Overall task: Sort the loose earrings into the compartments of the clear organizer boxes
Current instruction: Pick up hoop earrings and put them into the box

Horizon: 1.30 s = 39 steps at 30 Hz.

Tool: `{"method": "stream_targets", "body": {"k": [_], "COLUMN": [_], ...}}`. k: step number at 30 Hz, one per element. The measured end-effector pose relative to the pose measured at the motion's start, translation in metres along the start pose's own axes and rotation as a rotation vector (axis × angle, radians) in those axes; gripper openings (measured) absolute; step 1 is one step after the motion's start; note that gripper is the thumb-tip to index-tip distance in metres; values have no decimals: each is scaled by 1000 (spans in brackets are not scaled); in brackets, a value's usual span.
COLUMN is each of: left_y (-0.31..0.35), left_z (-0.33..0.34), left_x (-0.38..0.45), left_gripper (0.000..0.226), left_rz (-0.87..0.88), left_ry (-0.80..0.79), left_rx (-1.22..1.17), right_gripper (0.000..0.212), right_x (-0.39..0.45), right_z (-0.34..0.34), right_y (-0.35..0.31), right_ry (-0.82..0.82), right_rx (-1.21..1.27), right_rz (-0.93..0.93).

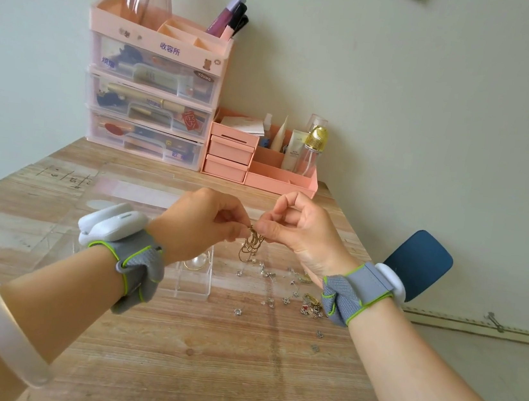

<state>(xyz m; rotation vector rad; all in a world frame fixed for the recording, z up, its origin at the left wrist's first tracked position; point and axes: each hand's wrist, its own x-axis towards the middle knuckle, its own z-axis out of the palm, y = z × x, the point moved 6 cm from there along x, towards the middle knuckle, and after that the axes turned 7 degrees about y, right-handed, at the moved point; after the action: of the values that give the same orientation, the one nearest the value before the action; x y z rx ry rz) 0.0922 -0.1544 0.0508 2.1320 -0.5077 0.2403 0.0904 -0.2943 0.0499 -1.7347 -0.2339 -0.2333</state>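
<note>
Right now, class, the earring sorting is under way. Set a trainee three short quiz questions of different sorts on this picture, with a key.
1. True or false: both hands pinch the gold earring tangle.
2. Where do most loose earrings lie? A) under the right hand B) in the pink drawers
3. What sits in the clear organizer box beside the left hand?

Key: 1 true; 2 A; 3 a pearl earring.

Pink drawer tower (150, 98) and pink desk organizer (262, 158) against wall.
</note>
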Motion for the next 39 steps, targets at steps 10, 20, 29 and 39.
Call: {"method": "stream_targets", "body": {"k": [10,20,29,39], "left_y": [-13,-53,-69,-84], "left_z": [-34,-83,-98,-75], "left_x": [-9,-21,-24,-18], "left_gripper": [11,12,2,7], "left_rz": [104,52,27,-36], "left_ry": [32,-47,12,-88], "left_rx": [58,221,335,549], "right_gripper": [10,10,10,10], "right_x": [0,2,3,2], "right_z": [3,32,48,41], "right_y": [2,9,10,16], "right_ry": [105,63,12,35], "right_rx": [61,-36,-68,-109], "right_rz": [97,136,119,126]}}
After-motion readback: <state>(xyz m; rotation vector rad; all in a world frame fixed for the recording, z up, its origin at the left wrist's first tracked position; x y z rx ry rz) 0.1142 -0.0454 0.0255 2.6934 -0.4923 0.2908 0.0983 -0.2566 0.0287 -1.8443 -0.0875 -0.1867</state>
